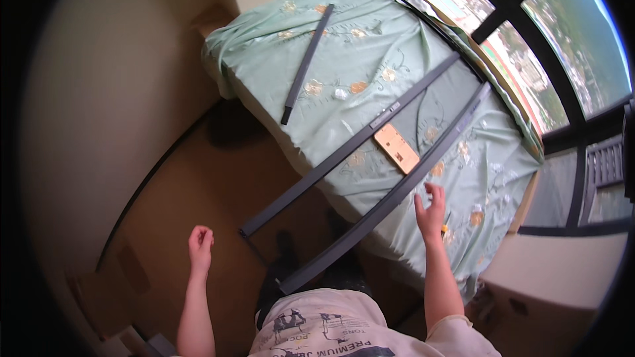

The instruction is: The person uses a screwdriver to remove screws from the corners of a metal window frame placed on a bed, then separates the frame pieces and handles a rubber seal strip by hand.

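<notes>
My right hand [430, 210] hovers with fingers spread over the near edge of a bed covered by a pale green flowered sheet [370, 46], just beside the nearer of two long dark grey rails [390, 199]. The second long rail [350, 147] lies parallel to it, and both overhang the bed's edge above the floor. A small light wooden board [396, 148] lies between them. My left hand [200, 244] is loosely closed over the brown floor, holding nothing. A small yellow item [446, 226] shows by my right wrist.
A shorter dark rail [306, 64] lies on the sheet toward the far left. Large windows with dark frames [529, 26] run along the right. A pale wall [99, 92] stands at left, and a white box-like surface [555, 271] sits at lower right.
</notes>
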Tool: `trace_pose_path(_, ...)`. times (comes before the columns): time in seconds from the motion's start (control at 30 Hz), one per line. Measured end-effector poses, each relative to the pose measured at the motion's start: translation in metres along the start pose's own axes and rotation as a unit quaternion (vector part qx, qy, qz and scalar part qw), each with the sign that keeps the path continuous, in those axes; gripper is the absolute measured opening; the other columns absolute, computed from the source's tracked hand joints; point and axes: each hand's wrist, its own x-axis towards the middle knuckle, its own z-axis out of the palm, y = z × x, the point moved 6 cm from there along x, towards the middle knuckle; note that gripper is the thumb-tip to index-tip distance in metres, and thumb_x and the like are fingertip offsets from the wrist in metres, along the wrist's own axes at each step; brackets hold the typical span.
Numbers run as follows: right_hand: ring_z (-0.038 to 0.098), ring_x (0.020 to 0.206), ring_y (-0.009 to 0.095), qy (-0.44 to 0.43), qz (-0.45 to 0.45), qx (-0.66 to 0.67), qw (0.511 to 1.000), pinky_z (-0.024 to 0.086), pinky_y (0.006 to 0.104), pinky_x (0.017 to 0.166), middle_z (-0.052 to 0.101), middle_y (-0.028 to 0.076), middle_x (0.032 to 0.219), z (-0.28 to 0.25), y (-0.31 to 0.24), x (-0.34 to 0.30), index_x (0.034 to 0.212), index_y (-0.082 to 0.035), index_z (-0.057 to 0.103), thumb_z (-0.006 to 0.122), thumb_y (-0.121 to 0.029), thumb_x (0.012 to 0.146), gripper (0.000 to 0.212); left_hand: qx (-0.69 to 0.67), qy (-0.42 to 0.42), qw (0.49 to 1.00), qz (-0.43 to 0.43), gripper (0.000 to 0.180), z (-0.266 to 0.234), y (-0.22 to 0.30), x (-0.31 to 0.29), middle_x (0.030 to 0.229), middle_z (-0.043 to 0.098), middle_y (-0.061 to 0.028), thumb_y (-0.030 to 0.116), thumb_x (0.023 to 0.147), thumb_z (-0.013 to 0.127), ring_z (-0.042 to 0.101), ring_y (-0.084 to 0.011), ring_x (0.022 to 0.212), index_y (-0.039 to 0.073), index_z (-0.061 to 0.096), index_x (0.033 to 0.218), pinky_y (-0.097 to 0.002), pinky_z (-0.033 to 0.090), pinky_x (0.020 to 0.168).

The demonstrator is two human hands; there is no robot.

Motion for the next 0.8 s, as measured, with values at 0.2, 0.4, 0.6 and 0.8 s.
trace_pose_path(0.2,0.060,0.076,0.018,0.016,0.220,0.077,0.972,0.049,0.0288,0.065,0.058,0.008,0.092,-0.011,0.000,-0.164,0.103,-0.001,0.061,0.065,-0.001,0.083,0.021,0.075,-0.155,0.979,0.109,0.006,0.090,0.059,0.076,0.087,0.067,-0.0018,0.005,0.089,0.066,0.061,-0.0071,0.081,0.000,0.066,0.093,-0.0219,0.049,0.075)
trace_pose_path(0.4,0.059,0.071,0.012,0.033,0.240,0.123,0.962,0.049,0.0247,0.063,0.059,0.005,0.090,0.003,-0.018,-0.234,0.101,-0.002,0.061,0.066,0.003,0.082,0.020,0.199,-0.166,0.946,0.196,0.013,0.154,0.137,0.145,0.075,0.069,-0.0019,0.014,0.086,0.071,0.062,-0.0066,0.070,0.001,0.071,0.088,-0.0230,0.049,0.065)
trace_pose_path(0.6,0.058,0.071,0.012,0.054,0.257,0.136,0.955,0.048,0.0240,0.062,0.059,0.005,0.088,0.031,-0.010,-0.235,0.098,-0.001,0.062,0.064,0.005,0.082,0.017,0.311,-0.152,0.908,0.237,0.016,0.184,0.164,0.238,0.075,0.072,-0.0047,0.018,0.083,0.073,0.066,-0.0104,0.070,0.002,0.074,0.089,-0.0261,0.051,0.065)
trace_pose_path(0.8,0.059,0.073,0.013,0.093,0.253,0.117,0.956,0.048,0.0253,0.065,0.059,0.006,0.088,0.039,-0.075,-0.160,0.097,0.000,0.061,0.062,0.005,0.082,0.016,0.329,-0.167,0.890,0.269,0.015,0.226,0.193,0.353,0.082,0.073,-0.0080,0.019,0.079,0.073,0.070,-0.0173,0.075,0.007,0.075,0.089,-0.0292,0.054,0.070)
